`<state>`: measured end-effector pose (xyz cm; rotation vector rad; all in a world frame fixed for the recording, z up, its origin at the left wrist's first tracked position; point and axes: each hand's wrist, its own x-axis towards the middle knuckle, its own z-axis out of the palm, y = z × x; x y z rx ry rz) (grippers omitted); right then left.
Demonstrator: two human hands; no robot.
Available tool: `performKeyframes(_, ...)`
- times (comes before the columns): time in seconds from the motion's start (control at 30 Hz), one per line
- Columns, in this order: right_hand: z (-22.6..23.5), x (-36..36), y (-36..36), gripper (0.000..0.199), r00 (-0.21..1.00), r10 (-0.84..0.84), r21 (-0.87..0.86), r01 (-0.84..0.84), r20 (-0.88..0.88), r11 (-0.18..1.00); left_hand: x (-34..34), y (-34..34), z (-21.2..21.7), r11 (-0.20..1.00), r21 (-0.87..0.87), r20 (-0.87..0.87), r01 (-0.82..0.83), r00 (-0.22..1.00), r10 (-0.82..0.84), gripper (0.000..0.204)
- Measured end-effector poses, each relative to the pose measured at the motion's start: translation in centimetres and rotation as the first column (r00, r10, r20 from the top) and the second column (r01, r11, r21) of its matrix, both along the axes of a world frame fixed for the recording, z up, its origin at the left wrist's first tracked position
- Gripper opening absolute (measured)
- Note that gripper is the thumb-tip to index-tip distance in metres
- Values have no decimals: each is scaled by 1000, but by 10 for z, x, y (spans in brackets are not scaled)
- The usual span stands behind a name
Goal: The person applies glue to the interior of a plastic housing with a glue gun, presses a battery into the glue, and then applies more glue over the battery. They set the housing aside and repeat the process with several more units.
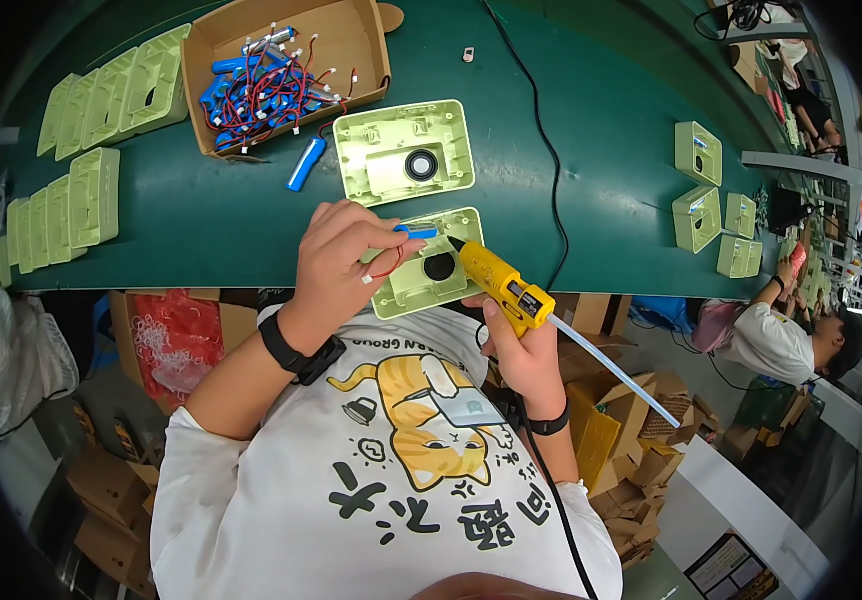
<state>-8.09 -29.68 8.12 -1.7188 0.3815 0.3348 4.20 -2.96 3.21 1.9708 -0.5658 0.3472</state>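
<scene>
Between the fingers of my left hand [344, 250] is a blue cylindrical battery [417, 230], its red lead and white plug hanging below. It is held over a pale green plastic housing [406, 298] at the table's near edge, which has a round black part inside. My right hand [521, 350] grips a yellow hot glue gun [496, 280] with a clear glue stick out its back. The black nozzle points at the housing, close to the battery's end; whether they touch I cannot tell. Just beyond lies a second green housing [376, 185] with a round speaker in it.
A cardboard box [201, 105] of blue batteries with red leads stands at the far left, one loose battery [306, 164] beside it. Green housings [94, 197] line the left, with several more [696, 218] at right. A black cable [541, 120] crosses the table. Other people work at both sides.
</scene>
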Motion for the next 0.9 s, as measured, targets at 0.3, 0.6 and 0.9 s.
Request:
performKeyframes(0.3,-16,0,0,39,997,-69,143,66,15,987,-3,-10,-5,996,82,73,-35,997,29,31)
performKeyframes(0.6,-23,0,-3,35,996,-89,185,85,13,979,-13,5,4,958,287,136,-12,990,-28,30)
performKeyframes(0.9,-34,-1,0,36,990,-99,205,77,102,976,-13,8,1,952,294,109,-83,993,52,19)
